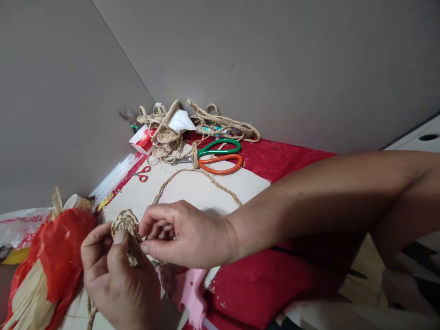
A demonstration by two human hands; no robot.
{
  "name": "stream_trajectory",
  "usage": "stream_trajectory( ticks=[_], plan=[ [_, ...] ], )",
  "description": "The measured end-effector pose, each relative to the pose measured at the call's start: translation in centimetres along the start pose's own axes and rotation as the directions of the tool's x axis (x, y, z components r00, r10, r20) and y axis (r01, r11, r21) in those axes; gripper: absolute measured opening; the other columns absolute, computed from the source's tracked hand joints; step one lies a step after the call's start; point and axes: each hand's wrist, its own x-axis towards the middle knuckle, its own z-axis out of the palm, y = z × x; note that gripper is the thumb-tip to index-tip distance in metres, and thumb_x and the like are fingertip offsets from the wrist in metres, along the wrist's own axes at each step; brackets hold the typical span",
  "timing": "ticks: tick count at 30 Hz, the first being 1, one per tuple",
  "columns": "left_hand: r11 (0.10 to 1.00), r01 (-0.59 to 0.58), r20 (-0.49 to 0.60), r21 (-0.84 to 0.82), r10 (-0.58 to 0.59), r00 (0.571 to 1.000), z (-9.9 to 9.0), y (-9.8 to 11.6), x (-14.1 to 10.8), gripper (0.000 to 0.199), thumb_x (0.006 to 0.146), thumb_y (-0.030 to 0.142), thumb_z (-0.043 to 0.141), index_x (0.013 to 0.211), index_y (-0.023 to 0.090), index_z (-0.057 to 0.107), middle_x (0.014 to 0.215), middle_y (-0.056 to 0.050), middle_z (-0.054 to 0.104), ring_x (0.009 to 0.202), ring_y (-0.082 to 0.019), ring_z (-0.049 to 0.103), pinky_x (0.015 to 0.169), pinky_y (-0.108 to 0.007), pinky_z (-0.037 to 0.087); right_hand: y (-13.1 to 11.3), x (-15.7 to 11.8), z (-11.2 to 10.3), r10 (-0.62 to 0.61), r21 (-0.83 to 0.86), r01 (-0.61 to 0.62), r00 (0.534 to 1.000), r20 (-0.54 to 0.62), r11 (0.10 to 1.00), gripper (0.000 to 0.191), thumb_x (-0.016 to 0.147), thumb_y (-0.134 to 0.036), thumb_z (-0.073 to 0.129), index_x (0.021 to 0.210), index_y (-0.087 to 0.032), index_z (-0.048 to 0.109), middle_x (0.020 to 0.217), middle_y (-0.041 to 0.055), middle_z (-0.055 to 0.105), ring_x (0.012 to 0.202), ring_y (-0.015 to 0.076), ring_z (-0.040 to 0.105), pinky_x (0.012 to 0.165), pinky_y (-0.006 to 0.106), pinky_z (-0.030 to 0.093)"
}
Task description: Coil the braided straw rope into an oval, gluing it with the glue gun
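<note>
Between the thumb and fingers of my left hand (117, 275) is a small coiled piece of braided straw (125, 224), held upright. My right hand (192, 233) reaches in from the right, with thumb and forefinger pinched together at the piece's right edge. What sits in that pinch is too small to make out. A length of braided straw cord (206, 175) curves over the white sheet (254, 178) behind my right hand. Scissors with one green and one orange handle (220, 164) lie beyond it.
Straw braids (168, 137) are heaped against the grey wall (275, 68). Small red-handled scissors (142, 174) lie nearer. At left, a red plastic bag (65, 252) holds pale husks, beside a paper cup (78, 202). A pink plastic object (193, 293) stands at the near edge over red cloth (261, 284).
</note>
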Motion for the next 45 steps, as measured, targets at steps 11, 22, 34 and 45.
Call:
stream_trajectory(
  ticks=[11, 22, 34, 45],
  plan=[
    [0.998, 0.018, -0.088, -0.053, -0.022, 0.996, 0.4, -0.4, 0.2, 0.010, 0.078, 0.016, 0.070, 0.085, 0.019, 0.063, 0.083, 0.004, 0.064, 0.076, -0.010, 0.058, 0.067, -0.020, 0.046, 0.4, 0.1, 0.2, 0.114, 0.157, -0.108, 0.993, -0.026, 0.982, 0.015, 0.073, -0.019, 0.068, 0.079, -0.016, 0.054, 0.068, -0.0057, 0.053, 0.062, 0.0057, 0.048, 0.061, 0.019, 0.042],
    [0.991, 0.080, -0.070, -0.112, -0.088, 0.994, 0.8, -0.4, -0.2, 0.012, 0.076, 0.019, 0.071, 0.085, 0.021, 0.063, 0.082, 0.004, 0.062, 0.075, -0.011, 0.055, 0.068, -0.022, 0.044, 0.7, -0.1, 0.2, 0.065, 0.067, -0.065, 0.998, 0.003, 0.996, 0.012, 0.074, -0.019, 0.063, 0.076, -0.016, 0.052, 0.066, -0.0053, 0.052, 0.063, 0.0069, 0.048, 0.060, 0.021, 0.042],
    [0.908, 0.256, 0.153, -0.331, -0.216, 0.964, 0.5, 0.5, -0.8, 0.010, 0.080, 0.018, 0.060, 0.087, 0.025, 0.061, 0.085, 0.003, 0.060, 0.076, -0.013, 0.058, 0.073, -0.025, 0.049, 0.8, -0.1, 0.1, -0.018, 0.069, 0.019, 1.000, -0.005, 0.997, 0.018, 0.070, -0.011, 0.058, 0.084, -0.018, 0.049, 0.079, -0.0046, 0.052, 0.071, 0.0063, 0.049, 0.064, 0.017, 0.042],
    [0.882, 0.336, 0.386, -0.329, -0.199, 0.901, -2.2, 0.5, 3.1, 0.028, 0.078, 0.030, 0.070, 0.104, 0.020, 0.072, 0.101, -0.003, 0.069, 0.097, -0.017, 0.062, 0.087, -0.026, 0.051, -0.9, 1.5, -1.3, -0.025, 0.065, 0.025, 1.000, -0.009, 0.998, 0.021, 0.067, -0.006, 0.059, 0.080, -0.017, 0.048, 0.081, -0.0040, 0.052, 0.073, 0.0059, 0.050, 0.062, 0.016, 0.041]
  ],
)
